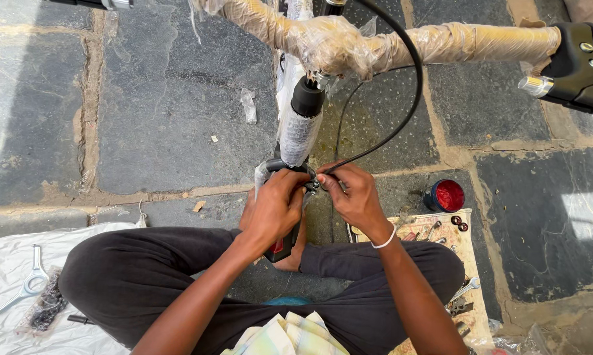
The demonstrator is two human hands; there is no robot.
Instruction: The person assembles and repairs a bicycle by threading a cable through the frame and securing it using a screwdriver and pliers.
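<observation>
I sit cross-legged on a stone floor under a bicycle whose handlebar (401, 43) is wrapped in brown paper and plastic film. My left hand (273, 210) grips the brake part (280, 165) at the frame's lower end. My right hand (352, 194) pinches the end of a black cable (411, 98) right beside it, thumb and forefinger closed on it. The cable loops up past the wrapped frame tube (301, 128) toward the handlebar. A black brake lever (576, 69) sits at the bar's right end.
A small tin with red contents (444, 195) stands to the right. A cardboard sheet (470, 260) holds small parts and spanners. At left a white cloth (20, 263) carries a metal wrench (30, 279) and a chain (46, 306).
</observation>
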